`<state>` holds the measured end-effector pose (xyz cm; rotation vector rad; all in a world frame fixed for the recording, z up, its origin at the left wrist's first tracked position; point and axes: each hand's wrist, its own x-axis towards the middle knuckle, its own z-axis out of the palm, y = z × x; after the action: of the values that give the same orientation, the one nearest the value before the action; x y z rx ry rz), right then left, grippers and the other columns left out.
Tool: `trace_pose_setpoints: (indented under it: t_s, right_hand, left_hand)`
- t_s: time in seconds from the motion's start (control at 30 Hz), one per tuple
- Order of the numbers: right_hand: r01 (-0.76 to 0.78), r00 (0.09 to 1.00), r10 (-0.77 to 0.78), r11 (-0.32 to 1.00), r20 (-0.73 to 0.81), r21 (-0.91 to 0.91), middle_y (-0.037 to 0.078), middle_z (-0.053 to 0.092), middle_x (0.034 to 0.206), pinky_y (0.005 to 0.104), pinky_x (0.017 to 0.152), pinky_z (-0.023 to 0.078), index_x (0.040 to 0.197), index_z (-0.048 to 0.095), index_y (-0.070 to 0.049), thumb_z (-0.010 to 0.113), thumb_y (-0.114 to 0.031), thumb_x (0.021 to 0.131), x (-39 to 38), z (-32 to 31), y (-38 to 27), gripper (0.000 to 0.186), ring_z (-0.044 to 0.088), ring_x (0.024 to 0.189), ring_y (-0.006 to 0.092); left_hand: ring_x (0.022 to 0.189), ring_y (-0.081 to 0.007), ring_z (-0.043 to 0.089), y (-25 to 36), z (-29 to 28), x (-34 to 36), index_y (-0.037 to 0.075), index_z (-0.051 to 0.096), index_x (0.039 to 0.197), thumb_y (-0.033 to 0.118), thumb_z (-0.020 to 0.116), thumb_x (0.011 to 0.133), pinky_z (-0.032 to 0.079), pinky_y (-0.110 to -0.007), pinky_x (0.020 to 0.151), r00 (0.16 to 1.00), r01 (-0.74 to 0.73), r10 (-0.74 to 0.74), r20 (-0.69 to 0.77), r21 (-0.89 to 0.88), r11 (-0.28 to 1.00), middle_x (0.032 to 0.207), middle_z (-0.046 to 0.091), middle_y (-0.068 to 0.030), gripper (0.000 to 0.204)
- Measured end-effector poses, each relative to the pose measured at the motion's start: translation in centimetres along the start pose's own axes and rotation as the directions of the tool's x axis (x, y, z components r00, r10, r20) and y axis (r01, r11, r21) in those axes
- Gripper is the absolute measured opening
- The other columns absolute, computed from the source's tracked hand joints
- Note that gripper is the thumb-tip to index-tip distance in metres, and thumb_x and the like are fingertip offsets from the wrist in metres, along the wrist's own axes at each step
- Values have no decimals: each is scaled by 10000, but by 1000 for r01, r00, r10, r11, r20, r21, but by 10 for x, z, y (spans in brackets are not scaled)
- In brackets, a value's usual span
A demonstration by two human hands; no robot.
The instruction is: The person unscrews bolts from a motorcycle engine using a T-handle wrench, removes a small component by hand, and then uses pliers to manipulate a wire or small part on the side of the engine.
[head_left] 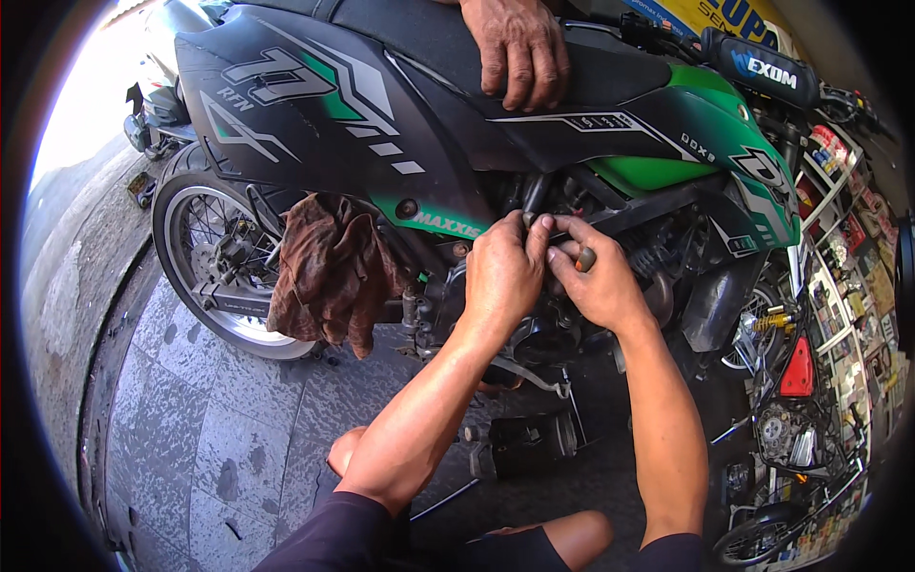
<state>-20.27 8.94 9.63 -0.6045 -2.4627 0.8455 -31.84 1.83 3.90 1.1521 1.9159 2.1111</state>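
A black and green motorcycle [457, 181] stands side-on before me, and both my hands work at its middle, below the seat [400, 38]. My left hand [505, 272] is closed, thumb and fingers pinched at a small dark part below a dark tube-like piece [538, 194]. Close beside it, my right hand [605, 286] is closed too, its fingertips meeting the left ones. A small tool with a rounded brownish end [585, 259] sticks out between the right fingers; its kind is not clear. The spot between my fingertips is hidden.
A co-worker's hand [515, 52] rests on the seat. A stained brown rag [334, 272] hangs by the rear wheel [181, 238]. On the tiled floor lie a black cylindrical part [529, 445] and a thin rod [444, 500]. At right stand another motorcycle [791, 429] and stocked shelves [839, 286].
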Motion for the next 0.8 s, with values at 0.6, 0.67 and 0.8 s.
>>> trace_pose_setpoints:
  t_s: [0.6, 0.67, 0.8]
  right_hand:
    - [18, 998, -22, 997, 53, 82, 28, 669, 754, 241, 584, 476, 1250, 633, 33, 640, -43, 915, -5, 1, 5, 343, 540, 609, 54]
    - [51, 998, -51, 999, 23, 4, 82, 699, 779, 263, 604, 494, 1243, 635, 32, 648, -49, 907, -6, 7, 1, 345, 574, 621, 81]
    - [44, 999, -47, 983, -12, -179, 211, 708, 833, 328, 654, 529, 1225, 636, 35, 649, -60, 899, -8, 17, -20, 340, 689, 689, 229]
  left_hand:
    - [725, -450, 654, 2, -12, -14, -53, 640, 816, 224, 647, 941, 501, -475, 623, 999, 33, -34, -1, -148, 988, 722, 643, -264, 304]
    - [717, -450, 657, 0, -15, -13, -55, 638, 820, 242, 640, 946, 501, -472, 618, 996, 84, -84, 6, -163, 983, 709, 642, -264, 323]
    - [734, -440, 671, -5, -18, -11, -55, 653, 867, 260, 641, 941, 509, -468, 638, 990, 138, -138, 14, -194, 971, 727, 655, -268, 324]
